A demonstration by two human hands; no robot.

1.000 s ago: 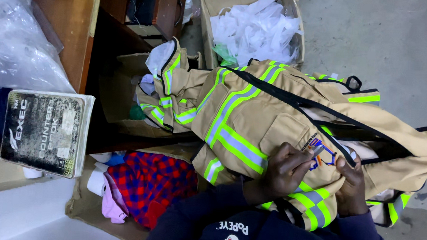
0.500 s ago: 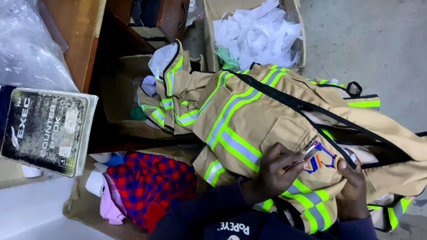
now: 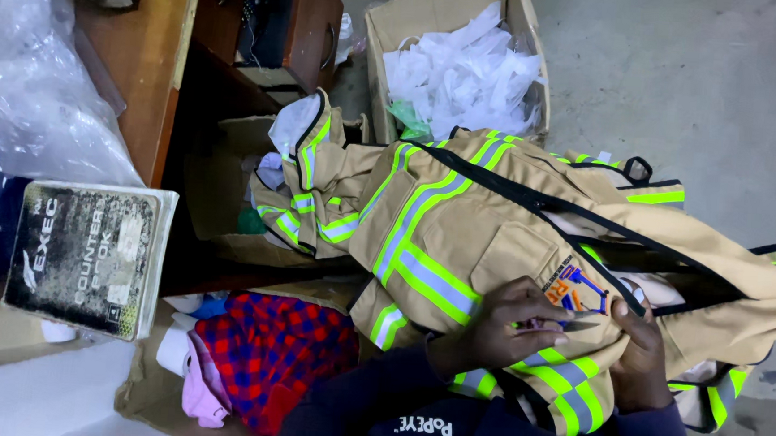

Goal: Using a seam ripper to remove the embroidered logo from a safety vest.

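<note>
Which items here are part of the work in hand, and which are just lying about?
In hand: tan reflective-striped jacket; small scissors in left hand; right hand holding the fabric.
Lying about: box of white scraps; worn book; checked cloth; clear plastic bag.

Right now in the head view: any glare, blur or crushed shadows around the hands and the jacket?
Head view: even, soft light; the tan jacket with yellow-silver reflective stripes is sharp, its stripes bright but not blown out. Left hand and right hand are fairly sharp, while the small metal tool between them is too thin to resolve. The crumpled clear plastic bag shows mild sheen. Shadow under the brown wooden desk is crushed.
</note>
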